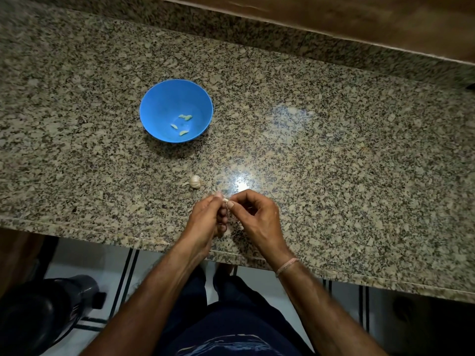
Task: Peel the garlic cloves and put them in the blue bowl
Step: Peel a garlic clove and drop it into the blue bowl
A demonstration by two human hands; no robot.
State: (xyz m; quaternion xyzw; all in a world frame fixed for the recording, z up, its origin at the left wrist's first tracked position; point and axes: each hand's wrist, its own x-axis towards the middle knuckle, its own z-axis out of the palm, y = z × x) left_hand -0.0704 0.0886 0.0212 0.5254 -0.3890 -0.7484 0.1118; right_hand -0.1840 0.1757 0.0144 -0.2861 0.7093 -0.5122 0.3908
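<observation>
At counter's near edge, left hand and right hand are pinching a garlic clove, blue bowl sitting at 11 o'clock, left nearer.

From my feed the blue bowl sits upright on the counter, with a few pale peeled cloves scattered on its bottom. A small whitish garlic bulb lies nearer me, well apart from the bowl. One tiny clove is pinched between the left hand and right hand, close to the bulb

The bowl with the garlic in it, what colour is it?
Bright blue bowl, plain with no pattern, seen in the head view.
</observation>
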